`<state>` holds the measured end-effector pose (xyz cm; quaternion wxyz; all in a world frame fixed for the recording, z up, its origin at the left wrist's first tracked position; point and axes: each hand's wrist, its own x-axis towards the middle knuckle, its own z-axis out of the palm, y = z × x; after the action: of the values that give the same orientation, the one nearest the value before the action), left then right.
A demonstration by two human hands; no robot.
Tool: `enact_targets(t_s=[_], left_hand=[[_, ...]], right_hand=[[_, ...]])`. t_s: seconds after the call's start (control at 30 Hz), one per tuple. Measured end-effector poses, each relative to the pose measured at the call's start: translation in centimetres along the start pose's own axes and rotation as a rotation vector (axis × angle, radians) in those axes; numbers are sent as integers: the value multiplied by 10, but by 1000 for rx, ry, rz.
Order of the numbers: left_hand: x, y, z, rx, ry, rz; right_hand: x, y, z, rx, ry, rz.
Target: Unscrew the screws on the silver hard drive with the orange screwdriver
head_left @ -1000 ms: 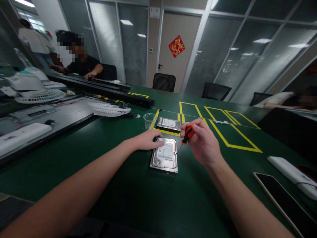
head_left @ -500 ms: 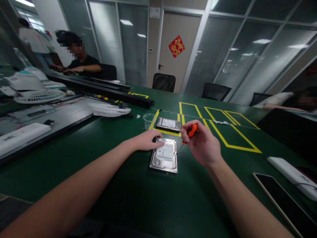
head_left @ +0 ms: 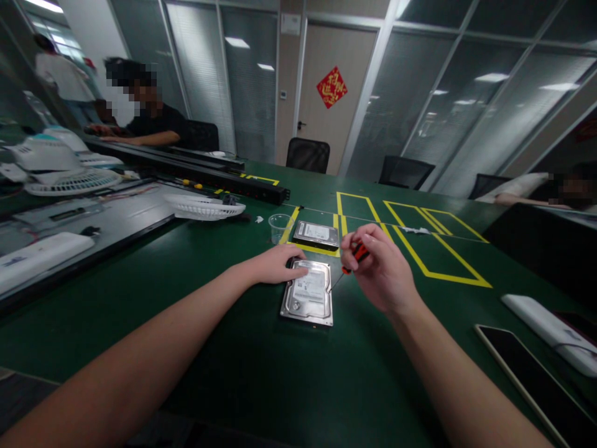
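Observation:
A silver hard drive (head_left: 308, 298) lies label up on the green table in front of me. My left hand (head_left: 278, 264) grips its far left corner, thumb on the top and fingers along the far edge. My right hand (head_left: 380, 267) is closed round the orange and black handle of a screwdriver (head_left: 360, 252). The thin shaft slants down to the left, its tip at the drive's right edge; whether it sits in a screw is too small to tell. Behind this drive, a second hard drive (head_left: 317, 233) rests inside yellow tape lines.
A clear plastic cup (head_left: 280, 228) stands left of the second drive. Fan parts (head_left: 205, 207) and a long black bar (head_left: 261, 190) lie to the left. On the right are a phone (head_left: 527, 373) and a white device (head_left: 545, 330). A co-worker (head_left: 149, 118) sits across the table.
My right fingers have turned on the screwdriver handle, which is now more covered by the hand. My left hand and the drive stay nearly still. The co-worker across has shifted their arms.

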<state>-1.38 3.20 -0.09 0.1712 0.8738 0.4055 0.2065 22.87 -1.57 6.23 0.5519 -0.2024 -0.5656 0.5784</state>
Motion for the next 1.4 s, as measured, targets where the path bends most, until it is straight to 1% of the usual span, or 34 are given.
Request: enact_targets(t_s=[0.17,0.4,0.6,0.87,1.1,1.23,1.4], left_hand=[[0,0,0,-4,2,-9],[0,2,-1,-5,-3,-16],[0,2,-1,-2,8,-1],[0,3,-2,-1,2,-1],[-1,2,0,-10,10,-8],[-1,3,-1,-11,3,-23],[-1,4,-1,-9,7,-6]], right_hand=[[0,0,-1,-44,-27,-7],[2,-3,-1,61,-14,29],[0,-3,-1,-15,-7,1],[0,-2,0,34,-15,23],[-2,-2,-2,-19,-54,10],[-2,-3,-4,-10,-46,19],[-2,-2,-4,22,-46,20]])
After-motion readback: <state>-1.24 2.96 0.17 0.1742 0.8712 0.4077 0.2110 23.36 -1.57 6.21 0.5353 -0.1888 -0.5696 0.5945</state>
